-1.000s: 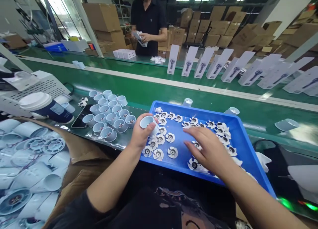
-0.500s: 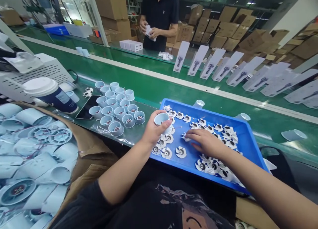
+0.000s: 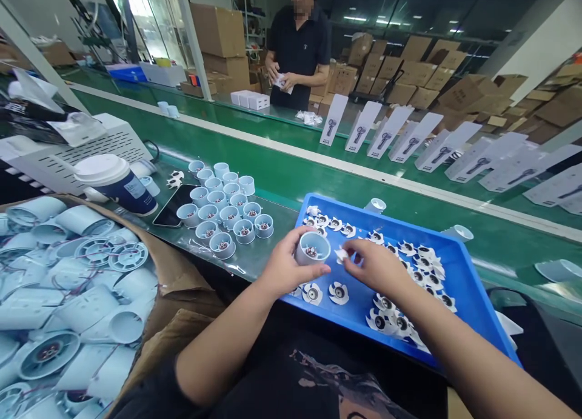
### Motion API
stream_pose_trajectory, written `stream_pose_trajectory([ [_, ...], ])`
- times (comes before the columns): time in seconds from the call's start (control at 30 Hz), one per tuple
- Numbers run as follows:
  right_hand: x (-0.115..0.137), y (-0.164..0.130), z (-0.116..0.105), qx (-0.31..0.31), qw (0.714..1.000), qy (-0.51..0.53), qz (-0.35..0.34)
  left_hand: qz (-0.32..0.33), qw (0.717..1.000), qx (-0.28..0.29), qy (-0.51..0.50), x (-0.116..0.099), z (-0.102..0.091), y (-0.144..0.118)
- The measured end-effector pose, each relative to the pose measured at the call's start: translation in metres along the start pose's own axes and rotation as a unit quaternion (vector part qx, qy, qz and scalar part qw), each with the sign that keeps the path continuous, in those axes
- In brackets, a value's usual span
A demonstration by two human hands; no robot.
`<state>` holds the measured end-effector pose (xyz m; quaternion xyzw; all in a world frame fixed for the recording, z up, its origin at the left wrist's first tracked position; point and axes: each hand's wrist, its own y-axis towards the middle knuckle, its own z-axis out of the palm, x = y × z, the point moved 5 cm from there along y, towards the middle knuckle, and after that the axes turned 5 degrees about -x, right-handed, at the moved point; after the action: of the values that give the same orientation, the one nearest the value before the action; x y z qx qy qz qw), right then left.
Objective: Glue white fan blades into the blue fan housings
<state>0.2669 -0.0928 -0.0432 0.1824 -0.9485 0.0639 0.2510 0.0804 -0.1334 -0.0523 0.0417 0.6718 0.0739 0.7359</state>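
My left grip [image 3: 285,264] holds a light-blue cup [image 3: 313,250]; just right of it, my right grip [image 3: 373,264] pinches a white impeller [image 3: 341,254] over the blue tray [image 3: 478,313].

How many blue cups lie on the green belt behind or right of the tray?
3: the first cup behind the blue tray, the second cup by its far-right corner, the third cup farther right. More may be hidden.
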Motion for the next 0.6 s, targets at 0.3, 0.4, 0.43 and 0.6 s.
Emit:
stream_pose_trajectory([
  [0.3, 0.034, -0.048, -0.023, -0.022, 0.917, 0.398, 0.004, 0.162, 0.934, 0.074, 0.309, -0.053, 0.014, -0.028],
  [0.4, 0.046, -0.058, -0.036, -0.070, 0.928, 0.363, -0.039, 0.218, 0.917, 0.083, 0.323, -0.056, 0.024, -0.032],
  [0.43, 0.052, -0.062, -0.042, -0.097, 0.944, 0.307, -0.075, 0.238, 0.912, 0.085, 0.323, -0.058, 0.027, -0.033],
  [0.6, 0.080, -0.080, -0.058, -0.186, 0.955, 0.010, -0.231, 0.315, 0.887, 0.084, 0.327, -0.065, 0.036, -0.039],
])
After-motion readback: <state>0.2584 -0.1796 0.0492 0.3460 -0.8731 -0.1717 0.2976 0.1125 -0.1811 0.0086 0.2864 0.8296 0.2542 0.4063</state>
